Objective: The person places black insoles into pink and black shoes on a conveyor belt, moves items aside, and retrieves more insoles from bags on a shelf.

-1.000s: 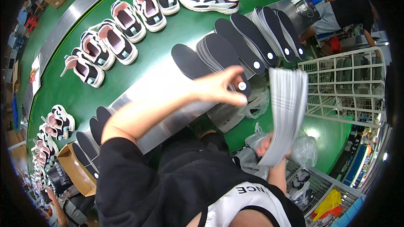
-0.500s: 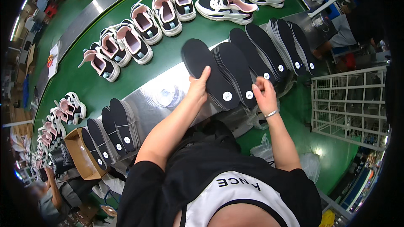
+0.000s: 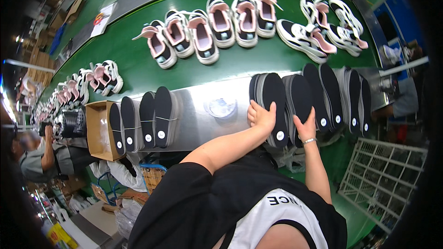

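Black shoe insoles in stacks, each topped by a round white sticker, lie on the metal bench strip in front of me. My left hand (image 3: 262, 117) is closed round one insole stack (image 3: 273, 90), its thumb on top and its fingers along the left side. Just right of it, my right hand (image 3: 306, 127) grips the lower end of a neighbouring insole stack (image 3: 300, 94) between thumb and fingers. The two stacks lie side by side. More insole stacks (image 3: 328, 92) stand close by on the right. The undersides of both held stacks are hidden.
Black, white and pink sneakers (image 3: 202, 37) line the green belt (image 3: 124, 80) beyond the bench. Banded insole stacks (image 3: 164, 115) and an open cardboard box (image 3: 98, 133) lie left. A clear round plastic item (image 3: 221, 107) sits mid-bench. A white wire rack (image 3: 383, 175) stands right; a co-worker (image 3: 39, 157) is far left.
My view has swung, shifting the scene. The insoles in my left hand, tilted before, now lie straighter beside the other stack. My right hand has moved from a pinch at the stickers to a wider grip.
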`<state>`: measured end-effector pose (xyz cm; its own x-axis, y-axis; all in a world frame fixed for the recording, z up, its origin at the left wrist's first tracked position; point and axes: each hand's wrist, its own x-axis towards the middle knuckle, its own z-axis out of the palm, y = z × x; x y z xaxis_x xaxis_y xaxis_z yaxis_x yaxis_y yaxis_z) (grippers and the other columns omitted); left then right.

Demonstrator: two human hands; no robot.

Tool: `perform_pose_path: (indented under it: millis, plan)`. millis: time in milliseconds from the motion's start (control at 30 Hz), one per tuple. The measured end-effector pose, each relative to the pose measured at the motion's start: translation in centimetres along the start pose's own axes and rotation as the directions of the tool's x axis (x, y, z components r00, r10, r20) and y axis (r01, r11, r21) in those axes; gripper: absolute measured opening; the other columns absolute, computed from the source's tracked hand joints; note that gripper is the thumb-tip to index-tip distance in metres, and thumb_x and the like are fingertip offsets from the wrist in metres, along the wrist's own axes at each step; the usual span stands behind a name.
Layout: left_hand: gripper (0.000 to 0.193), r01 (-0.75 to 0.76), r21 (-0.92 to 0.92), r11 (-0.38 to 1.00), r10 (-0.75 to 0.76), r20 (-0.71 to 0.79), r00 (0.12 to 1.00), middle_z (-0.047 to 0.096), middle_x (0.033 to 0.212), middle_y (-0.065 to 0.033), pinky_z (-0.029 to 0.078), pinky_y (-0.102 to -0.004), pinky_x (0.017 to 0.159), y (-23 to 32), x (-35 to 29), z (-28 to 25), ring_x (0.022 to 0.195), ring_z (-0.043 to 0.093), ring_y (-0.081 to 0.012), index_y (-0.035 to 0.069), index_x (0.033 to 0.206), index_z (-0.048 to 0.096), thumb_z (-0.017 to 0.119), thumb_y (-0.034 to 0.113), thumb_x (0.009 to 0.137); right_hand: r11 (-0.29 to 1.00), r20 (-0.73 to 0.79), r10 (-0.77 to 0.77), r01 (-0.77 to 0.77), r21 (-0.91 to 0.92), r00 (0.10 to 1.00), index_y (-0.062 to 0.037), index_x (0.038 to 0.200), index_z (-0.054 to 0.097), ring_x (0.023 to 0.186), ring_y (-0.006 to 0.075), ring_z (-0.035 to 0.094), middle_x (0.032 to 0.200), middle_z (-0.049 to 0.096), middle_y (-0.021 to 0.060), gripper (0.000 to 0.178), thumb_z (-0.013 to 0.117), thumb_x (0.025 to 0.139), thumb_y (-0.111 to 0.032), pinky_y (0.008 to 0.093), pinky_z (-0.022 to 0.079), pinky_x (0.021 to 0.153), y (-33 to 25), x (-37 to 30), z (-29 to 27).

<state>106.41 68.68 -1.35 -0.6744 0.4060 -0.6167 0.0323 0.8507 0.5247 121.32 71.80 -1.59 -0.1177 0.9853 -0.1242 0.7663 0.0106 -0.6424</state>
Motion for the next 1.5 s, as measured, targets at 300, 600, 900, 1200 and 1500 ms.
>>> perform_pose_path:
  millis: [300, 600, 900, 1200, 1500]
  plan:
    - [0.051, 0.019, -0.23, 0.973, 0.16, 0.732, 0.662, 0.044, 0.109, -0.0157, 0.035, -0.0342, 0.088, 0.0, 0.3, -6.8, 0.104, 0.042, -0.0241, -0.003, 0.112, 0.034, 0.057, 0.019, 0.072, 0.926, -0.12, -0.297, 0.255, -0.279, 0.947, 0.0004, 0.112, 0.041, 0.104, 0.0316, 0.04, 0.111, 0.044, 0.0182, 0.048, 0.059, 0.071, -0.019, 0.0367, 0.031, 0.088, -6.2, 0.6, -2.9]
    - [0.038, -0.815, 0.211, 0.54, 0.841, -0.171, 0.513, 0.052, 0.092, -0.0174, 0.04, -0.0362, 0.076, 2.8, 18.3, -29.4, 0.085, 0.05, -0.0302, 0.001, 0.105, 0.047, 0.055, 0.023, 0.074, 0.819, 0.046, -0.513, 0.504, -0.275, 0.857, -0.0026, 0.097, 0.051, 0.095, 0.0308, 0.046, 0.101, 0.05, 0.015, 0.034, 0.056, 0.073, -0.025, 0.0363, 0.037, 0.083, -17.7, 14.4, 4.6]
    - [0.067, -0.52, 0.7, 0.489, 0.553, 0.213, 0.806, 0.059, 0.086, -0.0161, 0.029, -0.0467, 0.084, 1.7, 26.1, -30.4, 0.086, 0.055, -0.0278, 0.019, 0.122, 0.034, 0.055, 0.051, 0.067, 0.788, 0.099, 0.036, 0.033, -0.615, 0.994, -0.0162, 0.106, 0.052, 0.112, 0.0242, 0.036, 0.116, 0.042, 0.0112, 0.054, 0.058, 0.061, -0.046, 0.0551, 0.023, 0.089, -25.5, 24.8, 12.8]
    - [0.041, -0.592, 0.63, 0.503, 0.665, 0.155, 0.73, 0.058, 0.069, -0.0106, 0.042, -0.0387, 0.06, -0.8, 27.4, -31.2, 0.067, 0.057, -0.0273, 0.013, 0.083, 0.054, 0.066, 0.044, 0.059, 0.707, 0.356, -0.138, 0.344, -0.618, 0.924, -0.0084, 0.079, 0.062, 0.082, 0.0269, 0.056, 0.084, 0.06, 0.0124, 0.026, 0.051, 0.068, -0.029, 0.0419, 0.035, 0.077, -22.5, 24.0, 10.6]
    - [0.033, -0.694, 0.596, 0.404, 0.82, 0.101, 0.564, 0.056, 0.059, -0.0126, 0.043, -0.0365, 0.05, 1.9, 24.0, -23.4, 0.052, 0.054, -0.028, 0.007, 0.065, 0.057, 0.07, 0.037, 0.056, 0.59, 0.355, -0.036, 0.307, -0.747, 0.934, -0.0123, 0.097, 0.057, 0.089, 0.0263, 0.053, 0.094, 0.057, 0.012, 0.031, 0.039, 0.079, -0.029, 0.0462, 0.033, 0.08, -15.7, 26.1, 3.9]
